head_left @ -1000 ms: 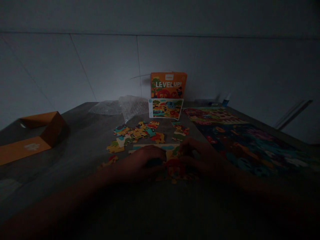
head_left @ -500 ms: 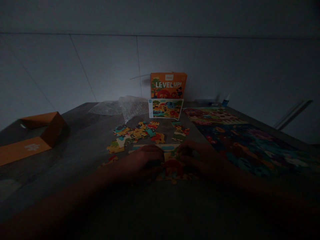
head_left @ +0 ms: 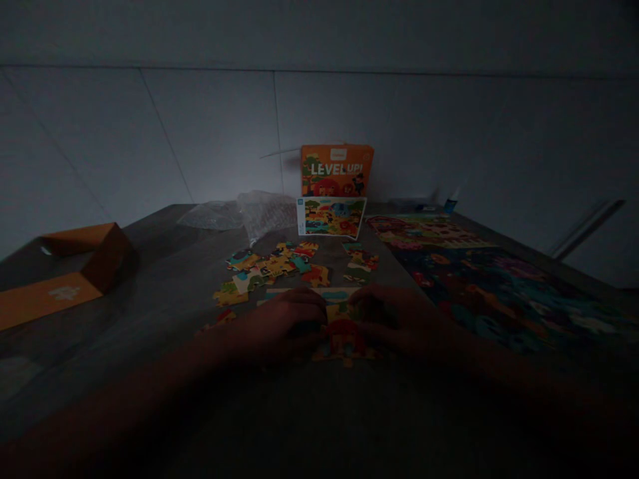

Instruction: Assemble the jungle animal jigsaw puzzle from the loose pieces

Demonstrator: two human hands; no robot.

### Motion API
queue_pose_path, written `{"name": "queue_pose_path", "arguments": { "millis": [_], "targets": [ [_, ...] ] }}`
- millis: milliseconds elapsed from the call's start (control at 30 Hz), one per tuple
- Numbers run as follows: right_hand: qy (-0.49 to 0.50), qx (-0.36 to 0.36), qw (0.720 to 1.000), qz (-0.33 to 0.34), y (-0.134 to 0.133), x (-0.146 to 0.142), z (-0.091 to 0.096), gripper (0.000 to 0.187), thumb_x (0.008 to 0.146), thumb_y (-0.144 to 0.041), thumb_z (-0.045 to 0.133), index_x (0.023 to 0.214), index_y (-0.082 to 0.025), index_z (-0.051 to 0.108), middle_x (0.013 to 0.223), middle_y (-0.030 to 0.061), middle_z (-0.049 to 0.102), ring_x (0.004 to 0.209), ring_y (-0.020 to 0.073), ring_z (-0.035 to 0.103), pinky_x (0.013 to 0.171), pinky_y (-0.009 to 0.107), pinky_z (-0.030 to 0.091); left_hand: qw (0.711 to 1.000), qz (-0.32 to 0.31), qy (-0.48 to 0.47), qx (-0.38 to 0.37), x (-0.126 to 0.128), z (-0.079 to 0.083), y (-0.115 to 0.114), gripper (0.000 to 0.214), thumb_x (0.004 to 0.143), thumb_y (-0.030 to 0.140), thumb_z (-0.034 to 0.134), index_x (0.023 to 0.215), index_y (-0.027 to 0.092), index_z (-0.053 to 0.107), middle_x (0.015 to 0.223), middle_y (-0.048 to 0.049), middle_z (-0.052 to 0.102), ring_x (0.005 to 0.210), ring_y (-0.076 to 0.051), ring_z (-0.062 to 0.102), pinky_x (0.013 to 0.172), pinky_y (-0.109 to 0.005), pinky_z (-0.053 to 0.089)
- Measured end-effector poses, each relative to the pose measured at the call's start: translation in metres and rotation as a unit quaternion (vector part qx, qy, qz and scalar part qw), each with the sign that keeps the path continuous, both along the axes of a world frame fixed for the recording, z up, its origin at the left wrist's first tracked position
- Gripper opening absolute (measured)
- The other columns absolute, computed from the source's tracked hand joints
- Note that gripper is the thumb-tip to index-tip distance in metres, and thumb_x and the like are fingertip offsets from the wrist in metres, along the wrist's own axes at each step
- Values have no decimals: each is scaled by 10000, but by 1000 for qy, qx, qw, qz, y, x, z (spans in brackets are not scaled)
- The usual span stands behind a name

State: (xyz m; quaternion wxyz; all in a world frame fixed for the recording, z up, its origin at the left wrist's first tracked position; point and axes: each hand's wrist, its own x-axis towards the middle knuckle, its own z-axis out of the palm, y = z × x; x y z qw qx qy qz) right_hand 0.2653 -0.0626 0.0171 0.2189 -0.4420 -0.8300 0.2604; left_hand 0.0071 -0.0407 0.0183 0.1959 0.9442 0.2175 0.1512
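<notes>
The scene is very dim. A partly joined jigsaw puzzle [head_left: 344, 336] with a red-maned lion lies on the table between my hands. My left hand [head_left: 292, 318] curls over its left side, fingers bent down onto the pieces. On the right side my right hand [head_left: 407, 322] has thumb and fingers closed around a dark greenish puzzle piece [head_left: 387, 311], mostly hidden by the hand. Beyond the hands lie a heap of loose puzzle pieces [head_left: 279, 261] and a smaller group of pieces [head_left: 360, 261].
An orange puzzle box [head_left: 336, 166] stands at the back with a picture card [head_left: 332, 218] leaning on it. Clear plastic wrap [head_left: 264, 211] lies beside it. An open orange carton sleeve [head_left: 94, 266] is at left; finished puzzles [head_left: 504, 293] and a small blue-labelled bottle [head_left: 451, 201] are at right.
My right hand has shifted slightly left, and its fingers now reach further over the puzzle. My left hand has hardly moved. The other things stay put.
</notes>
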Motion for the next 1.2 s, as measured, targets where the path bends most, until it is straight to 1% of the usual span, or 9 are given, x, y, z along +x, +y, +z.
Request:
{"name": "queue_pose_path", "arguments": {
  "millis": [167, 333, 533, 767, 867, 1033, 1200],
  "targets": [
    [2, 0, 1000, 5, 1, 1, -2, 318, 873, -401, 646, 1104, -183, 631, 814, 21, 631, 689, 142, 553, 593, 255, 413, 1000, 2, -4, -4, 0, 1, -1, 85, 936, 201, 557, 965, 170, 630, 1046, -80, 646, 1026, -213, 585, 896, -352, 488],
    [3, -7, 1000, 7, 1, 1, -1, 324, 874, -398, 646, 1119, -187, 627, 825, 22, 632, 710, 148, 557, 608, 261, 420, 1000, 2, -1, -2, 0, 1, 0, 95, 931, 177, 557, 975, 161, 639, 1059, -85, 645, 1035, -209, 583, 898, -340, 482],
    [3, -11, 1000, 4, 0, 1, 0, 322, 876, -437, 641, 1089, -194, 642, 813, 18, 630, 692, 141, 550, 594, 254, 409, 1000, -1, -4, -3, -1, -1, 1, 92, 934, 193, 561, 984, 172, 635, 1060, -82, 645, 1020, -209, 586, 890, -350, 489],
    [-10, -3, 1000, 4, 0, 1, 0, 302, 869, -375, 660, 1108, -194, 630, 837, 18, 638, 713, 142, 555, 616, 255, 408, 1000, 2, -4, -6, 0, 1, 0, 64, 924, 191, 572, 951, 172, 627, 1033, -76, 647, 1046, -217, 580, 902, -349, 481],
    [-16, -3, 1000, 3, 0, 0, 1, 315, 875, -417, 647, 1092, -189, 637, 806, 17, 631, 682, 140, 545, 586, 251, 393, 1000, 1, -1, -5, 1, 1, 0, 76, 932, 205, 565, 945, 168, 629, 1037, -78, 645, 1038, -213, 582, 903, -343, 478],
    [4, -8, 1000, 10, -2, -1, 5, 367, 883, -482, 624, 1099, -185, 639, 774, 14, 622, 651, 135, 531, 567, 250, 392, 1000, -5, -16, -1, 0, -1, 0, 84, 932, 198, 558, 960, 173, 632, 1037, -79, 647, 1009, -211, 585, 891, -358, 487],
    [3, -11, 1000, 12, -2, -1, 4, 342, 878, -398, 644, 1145, -185, 622, 808, 19, 632, 683, 140, 552, 587, 250, 403, 1000, -3, -9, -2, -1, -1, 1, 81, 931, 186, 560, 971, 173, 629, 1060, -79, 641, 1041, -209, 577, 917, -351, 478]
  ]
}}
